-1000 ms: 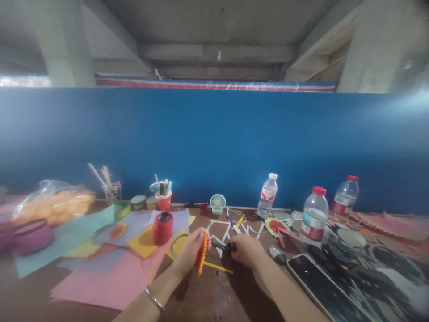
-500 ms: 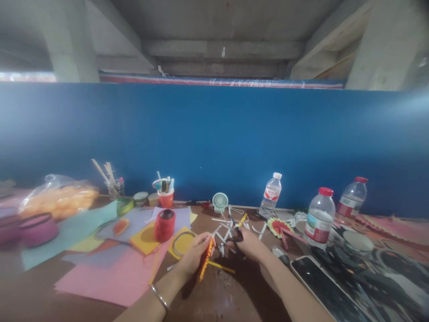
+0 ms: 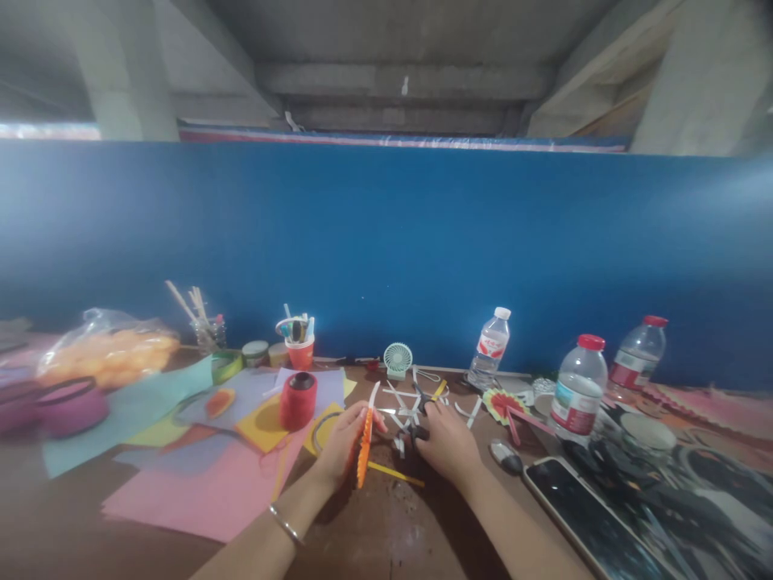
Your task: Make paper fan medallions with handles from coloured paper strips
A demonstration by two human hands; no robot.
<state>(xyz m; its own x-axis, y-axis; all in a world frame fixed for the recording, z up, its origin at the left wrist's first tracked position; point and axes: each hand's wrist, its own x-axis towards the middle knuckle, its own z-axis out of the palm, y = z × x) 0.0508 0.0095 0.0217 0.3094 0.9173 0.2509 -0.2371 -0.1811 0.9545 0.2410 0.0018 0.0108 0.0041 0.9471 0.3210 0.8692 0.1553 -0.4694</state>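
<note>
My left hand [image 3: 342,441] pinches a folded orange paper piece [image 3: 365,451] with a scalloped edge, held upright over the table. A white strip [image 3: 375,395] sticks up from its top end. My right hand [image 3: 450,443] is low over the table, its fingers at the black handles of a pair of scissors [image 3: 421,433]. The blades point away from me among white paper scraps [image 3: 399,445]. A yellow paper strip [image 3: 395,474] lies on the table between my hands. Part of the scissors is hidden by my right fingers.
Left are coloured paper sheets [image 3: 181,491], a red thread spool [image 3: 298,401] and a paper cup of tools [image 3: 300,352]. A small fan [image 3: 398,360] stands behind. Right are a pleated paper fan [image 3: 504,406], water bottles [image 3: 578,391], a spoon [image 3: 506,457] and a phone [image 3: 589,511].
My right hand and the scissors have come down onto the scraps, and the hand has turned palm down. My left hand has turned the orange piece, showing more of its flat side.
</note>
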